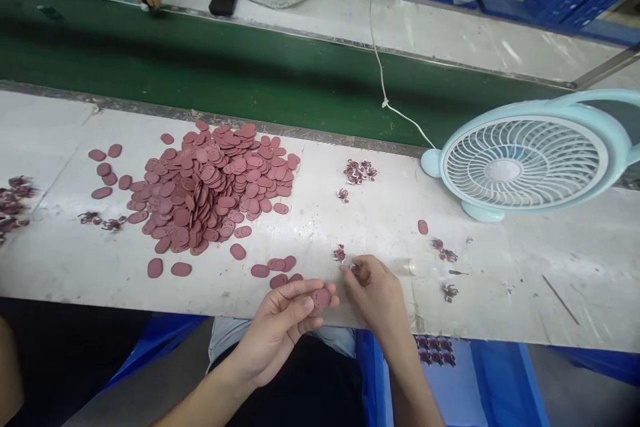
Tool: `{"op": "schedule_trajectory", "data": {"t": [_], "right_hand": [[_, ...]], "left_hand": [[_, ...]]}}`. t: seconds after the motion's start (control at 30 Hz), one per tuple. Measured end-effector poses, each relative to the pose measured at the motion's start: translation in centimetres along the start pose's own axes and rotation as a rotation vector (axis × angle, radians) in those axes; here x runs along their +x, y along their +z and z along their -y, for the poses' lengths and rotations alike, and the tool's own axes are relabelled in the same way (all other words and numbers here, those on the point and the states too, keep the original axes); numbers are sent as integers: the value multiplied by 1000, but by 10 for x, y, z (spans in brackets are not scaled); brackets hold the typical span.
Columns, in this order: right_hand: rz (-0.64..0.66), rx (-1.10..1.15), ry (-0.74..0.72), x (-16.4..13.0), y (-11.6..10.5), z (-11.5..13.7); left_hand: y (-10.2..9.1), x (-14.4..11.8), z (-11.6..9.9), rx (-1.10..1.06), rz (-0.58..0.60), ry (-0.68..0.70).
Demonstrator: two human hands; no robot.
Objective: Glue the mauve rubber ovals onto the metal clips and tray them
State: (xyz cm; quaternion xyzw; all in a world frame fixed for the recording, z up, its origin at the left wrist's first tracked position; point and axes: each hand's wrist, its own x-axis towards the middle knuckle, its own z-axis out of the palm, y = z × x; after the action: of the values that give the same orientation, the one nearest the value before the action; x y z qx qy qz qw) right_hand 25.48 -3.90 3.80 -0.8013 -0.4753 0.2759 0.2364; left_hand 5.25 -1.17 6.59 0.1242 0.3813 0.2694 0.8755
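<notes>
Two bare hands work at the near edge of the white table (500, 280): the left hand (280, 327) pinches a maroon oval pad (321, 298) between thumb and fingers, while the right hand (375, 293) closes its fingertips on a small metal clip (356, 269), just below the heap of pads (215, 187)

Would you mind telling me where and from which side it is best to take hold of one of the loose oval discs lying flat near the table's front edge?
Probably by its thin rim, from above: the loose oval disc lies flat on the table, apart from the pile, so thumb and finger can pinch across its narrow width.
</notes>
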Motion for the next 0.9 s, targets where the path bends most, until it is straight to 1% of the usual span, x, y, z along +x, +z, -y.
{"op": "schedule_trajectory", "data": {"t": [0.1, 0.13, 0.2, 0.27, 0.3, 0.33, 0.37, 0.43, 0.53, 0.7, 0.77, 0.9], "right_hand": [[-24, 0, 42, -6, -16, 1], [-34, 47, 67, -12, -22, 3], [-27, 272, 96, -26, -33, 7], [55, 568, 73, -42, -39, 13], [105, 677, 50, -50, -40, 16], [147, 734, 26, -56, -40, 20], [172, 756, 9, -61, -39, 24], [166, 767, -9, -66, -36, 32], [167, 783, -7, -65, -31, 39], [235, 786, 54, -61, -27, 39], [240, 780, 41, -62, -28, 39], [239, 737, -36, -62, -35, 39]], "left_hand": [[2, -2, 0, 2, 10, 7], [2, -2, 0, 6, 14, 12], [4, -3, 2, 23, 24, 28], [5, -2, 5, 59, 33, 60], [5, -2, 7, 81, 41, 84], [6, -2, 9, 103, 54, 114], [6, -2, 11, 127, 69, 144], [5, -1, 13, 161, 104, 203], [6, -2, 14, 181, 144, 254], [9, -3, 15, 180, 153, 276], [9, -3, 16, 172, 153, 273], [8, -3, 18, 112, 155, 244]]}}
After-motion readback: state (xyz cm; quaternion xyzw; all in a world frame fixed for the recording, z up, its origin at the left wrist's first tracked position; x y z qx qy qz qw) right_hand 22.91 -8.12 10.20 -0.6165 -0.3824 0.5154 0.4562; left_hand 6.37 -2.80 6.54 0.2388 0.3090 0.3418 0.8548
